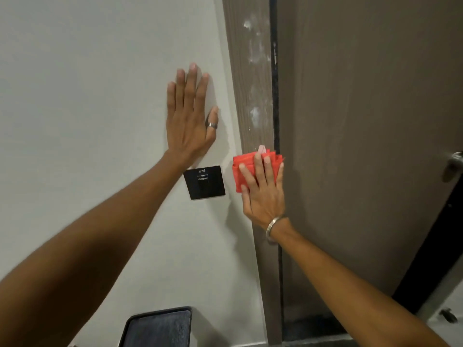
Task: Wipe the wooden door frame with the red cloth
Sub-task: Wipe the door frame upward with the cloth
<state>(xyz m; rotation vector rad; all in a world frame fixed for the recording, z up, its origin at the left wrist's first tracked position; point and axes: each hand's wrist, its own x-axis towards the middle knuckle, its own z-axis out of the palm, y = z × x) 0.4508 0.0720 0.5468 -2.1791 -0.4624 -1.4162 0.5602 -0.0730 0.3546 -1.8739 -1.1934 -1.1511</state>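
The right hand (263,194) presses a folded red cloth (246,172) flat against the wooden door frame (253,96), its fingers (268,169) spread over the cloth rather than clenched around it. White smears mark the frame above the cloth. The left hand (190,116) lies flat and released on the pale wall (87,96), grasping nothing, just above a black wall switch (204,182). The brown door (363,121) stands just beside the frame, its handle (453,165) at the picture's right edge.
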